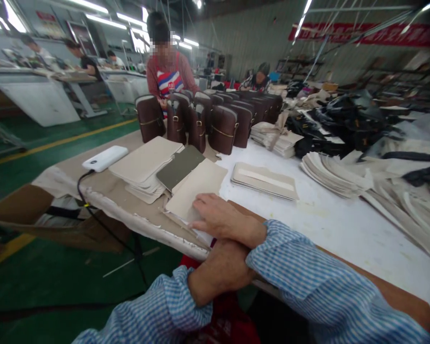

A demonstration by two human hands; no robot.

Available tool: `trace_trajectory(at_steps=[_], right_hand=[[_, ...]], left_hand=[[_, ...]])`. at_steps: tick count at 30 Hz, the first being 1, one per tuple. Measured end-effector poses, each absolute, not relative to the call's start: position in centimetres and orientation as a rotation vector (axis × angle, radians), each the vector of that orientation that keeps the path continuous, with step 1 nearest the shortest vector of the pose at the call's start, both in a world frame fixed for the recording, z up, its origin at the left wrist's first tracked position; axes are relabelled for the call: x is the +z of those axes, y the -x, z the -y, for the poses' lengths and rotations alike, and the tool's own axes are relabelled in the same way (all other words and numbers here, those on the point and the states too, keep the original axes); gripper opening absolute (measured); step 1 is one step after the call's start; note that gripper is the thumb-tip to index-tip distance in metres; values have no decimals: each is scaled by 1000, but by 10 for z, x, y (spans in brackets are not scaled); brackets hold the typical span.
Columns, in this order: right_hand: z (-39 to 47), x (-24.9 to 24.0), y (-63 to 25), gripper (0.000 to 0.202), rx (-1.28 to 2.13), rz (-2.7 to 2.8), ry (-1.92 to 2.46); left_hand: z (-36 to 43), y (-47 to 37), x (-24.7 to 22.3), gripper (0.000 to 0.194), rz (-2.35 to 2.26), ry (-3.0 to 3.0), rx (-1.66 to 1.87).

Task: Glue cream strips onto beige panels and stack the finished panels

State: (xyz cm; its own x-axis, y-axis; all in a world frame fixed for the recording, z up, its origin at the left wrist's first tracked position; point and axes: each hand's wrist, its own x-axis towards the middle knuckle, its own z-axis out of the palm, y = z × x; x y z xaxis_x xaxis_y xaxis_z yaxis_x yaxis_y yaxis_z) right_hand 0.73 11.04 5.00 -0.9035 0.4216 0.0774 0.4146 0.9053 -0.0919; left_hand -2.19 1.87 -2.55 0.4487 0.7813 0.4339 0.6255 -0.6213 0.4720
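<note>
My right hand (215, 215) rests on the near end of a beige panel (197, 186), thumb apart from the lightly bent fingers. Below it, my left hand (227, 267) crosses under the right wrist at the table edge, and its fingers are hidden. A dark olive panel (181, 167) lies just beyond the beige one, partly covered by it. To the left is a stack of beige panels (146, 162). On the right side, a smaller stack of beige pieces (265, 180) carries a pale strip on top.
Several dark brown bags (224, 126) stand in rows across the table (329, 229). A white power bank (105, 158) with a black cable lies at the left edge. Fabric bundles (337, 174) and black material fill the right. A person (170, 71) in an apron stands behind the bags.
</note>
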Motion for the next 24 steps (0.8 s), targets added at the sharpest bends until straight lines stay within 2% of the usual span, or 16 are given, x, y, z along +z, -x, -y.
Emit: trace_trajectory(at_steps=[3, 8, 11, 19, 24], right_hand=[[-110, 45, 2, 53, -49, 3041, 747], [-111, 57, 0, 32, -205, 3248, 570], [-112, 62, 1, 25, -146, 3333, 488], [-119, 50, 3, 28, -20, 3064, 1019], [-120, 51, 3, 24, 137, 2881, 1171]], left_hand=[[-19, 20, -28, 46, -1173, -2451, 962], [-19, 19, -19, 52, -1097, -2393, 1064], [-20, 20, -21, 47, -1079, -2355, 1177], [-19, 22, -21, 53, -1101, -2383, 1149], [-19, 24, -10, 50, -1073, -2453, 1187]])
